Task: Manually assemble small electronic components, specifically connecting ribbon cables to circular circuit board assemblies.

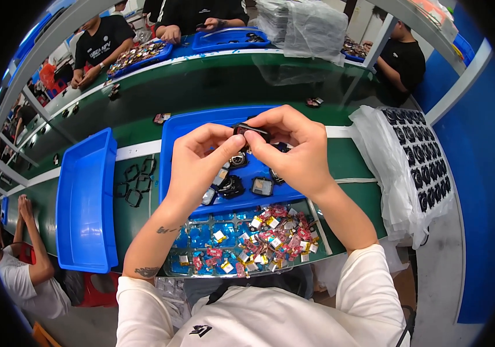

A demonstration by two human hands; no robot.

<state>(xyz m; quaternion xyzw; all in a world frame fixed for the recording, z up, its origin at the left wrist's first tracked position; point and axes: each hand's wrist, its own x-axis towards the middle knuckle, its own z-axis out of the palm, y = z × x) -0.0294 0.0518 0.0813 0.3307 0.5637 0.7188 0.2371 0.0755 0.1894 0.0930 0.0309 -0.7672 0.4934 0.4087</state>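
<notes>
A small black rectangular case (251,130), like a watch housing, is pinched between my two hands above a blue tray (186,120). My left hand (201,159) grips its left end with thumb and fingertips. On the other end, my right hand (295,151) closes thumb and fingers, covering part of it. Under my hands the tray holds several dark watch-like parts, among them a square module (263,186) with a pale face. Closer to my body, small batteries with red circuit boards (279,234) lie heaped on a clear compartment tray (186,236) with blue pieces.
A deep blue bin (85,202) stands left, beside several black frames (134,182). At right, a tray of black parts (421,159) rests on white plastic wrapping (374,168). Beyond the dark green belt (212,87), co-workers handle parts; another person (30,277) sits at left.
</notes>
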